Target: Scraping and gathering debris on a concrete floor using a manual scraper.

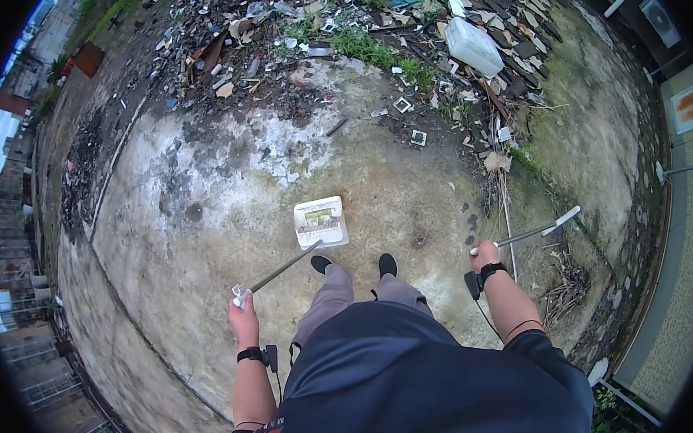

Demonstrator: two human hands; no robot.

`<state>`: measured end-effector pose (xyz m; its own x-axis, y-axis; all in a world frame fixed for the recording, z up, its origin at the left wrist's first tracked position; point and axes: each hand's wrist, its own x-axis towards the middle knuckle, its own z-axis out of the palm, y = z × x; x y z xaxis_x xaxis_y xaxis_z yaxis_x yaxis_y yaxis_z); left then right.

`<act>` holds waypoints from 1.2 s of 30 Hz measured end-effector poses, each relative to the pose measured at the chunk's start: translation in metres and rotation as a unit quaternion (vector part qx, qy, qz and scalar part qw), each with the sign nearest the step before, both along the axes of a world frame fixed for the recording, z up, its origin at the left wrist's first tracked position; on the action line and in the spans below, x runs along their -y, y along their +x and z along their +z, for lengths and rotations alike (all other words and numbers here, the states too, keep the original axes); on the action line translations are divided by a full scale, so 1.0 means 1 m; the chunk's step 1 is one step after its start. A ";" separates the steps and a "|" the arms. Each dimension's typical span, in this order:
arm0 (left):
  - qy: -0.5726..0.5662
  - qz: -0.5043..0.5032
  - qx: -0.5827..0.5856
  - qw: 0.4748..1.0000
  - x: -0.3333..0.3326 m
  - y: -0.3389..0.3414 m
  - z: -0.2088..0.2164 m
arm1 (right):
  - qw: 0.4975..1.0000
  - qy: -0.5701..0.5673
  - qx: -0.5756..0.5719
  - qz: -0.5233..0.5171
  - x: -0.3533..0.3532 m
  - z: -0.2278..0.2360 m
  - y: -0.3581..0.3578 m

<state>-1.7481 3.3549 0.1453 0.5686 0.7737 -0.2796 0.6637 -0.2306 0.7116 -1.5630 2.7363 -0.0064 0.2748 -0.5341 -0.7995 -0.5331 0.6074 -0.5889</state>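
Note:
My left hand [243,320] is closed around the white end of a grey handle. That handle slants away to the near edge of a white dustpan [305,216], which is just ahead of my feet and has a printed label in it. Out to the right, my right hand [484,256] grips a second grey-handled tool [523,237]. Its far end carries a narrow white head, seen edge-on, so its exact kind is unclear. This tool points up and to the right, apart from the dustpan.
Stained concrete [381,171] lies around my dark shoes [388,264]. Ahead spreads a wide rubbish heap [238,47] of broken pieces and weeds, with a translucent plastic box [474,47] on it. Dry twigs [568,284] lie at the right, near a wall.

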 end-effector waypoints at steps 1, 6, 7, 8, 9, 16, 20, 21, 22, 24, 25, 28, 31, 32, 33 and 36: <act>0.014 -0.010 0.012 1.000 -0.006 0.006 -0.004 | 0.998 0.058 0.015 -0.005 -0.023 0.003 0.005; -0.003 -0.022 0.044 0.999 -0.053 0.033 -0.006 | 0.980 0.196 0.026 0.025 -0.138 0.041 0.034; 0.012 -0.043 0.038 0.998 -0.063 0.036 -0.004 | 0.957 0.277 0.016 0.078 -0.158 0.053 0.042; 0.027 -0.064 0.031 0.997 -0.072 0.040 -0.003 | 0.931 0.348 -0.008 0.111 -0.180 0.063 0.052; 0.017 -0.042 0.020 0.999 -0.082 0.045 -0.002 | 0.927 0.338 -0.012 0.163 -0.201 0.073 0.060; 0.005 -0.069 -0.015 0.997 -0.161 0.069 -0.021 | 0.814 0.451 -0.092 0.354 -0.371 0.101 0.128; 0.018 -0.054 -0.008 0.998 -0.189 0.092 -0.025 | 0.793 0.454 -0.082 0.398 -0.444 0.111 0.173; 0.011 -0.034 -0.004 0.999 -0.192 0.100 -0.026 | 0.799 0.443 -0.087 0.398 -0.450 0.109 0.187; 0.021 -0.047 0.001 0.999 -0.197 0.107 -0.025 | 0.787 0.449 -0.091 0.414 -0.453 0.104 0.202; 0.061 -0.050 -0.044 0.996 -0.203 0.123 -0.021 | 0.777 0.454 -0.097 0.426 -0.445 0.085 0.227; 0.055 -0.031 -0.031 0.998 -0.206 0.133 -0.019 | 0.784 0.449 -0.098 0.416 -0.433 0.073 0.238; 0.066 -0.024 -0.029 0.997 -0.211 0.167 -0.005 | 0.819 0.416 -0.113 0.378 -0.372 0.038 0.268; 0.093 -0.037 -0.035 0.994 -0.215 0.210 0.007 | 0.870 0.393 -0.106 0.278 -0.274 0.016 0.278; 0.107 -0.042 -0.035 0.993 -0.217 0.223 0.010 | 0.876 0.431 -0.129 0.174 -0.237 0.014 0.280; 0.108 -0.048 -0.042 0.992 -0.220 0.238 0.011 | 0.880 0.430 -0.114 0.168 -0.198 0.017 0.282; 0.096 -0.057 -0.044 0.993 -0.219 0.278 0.010 | 0.944 0.277 -0.156 0.081 -0.119 0.021 0.292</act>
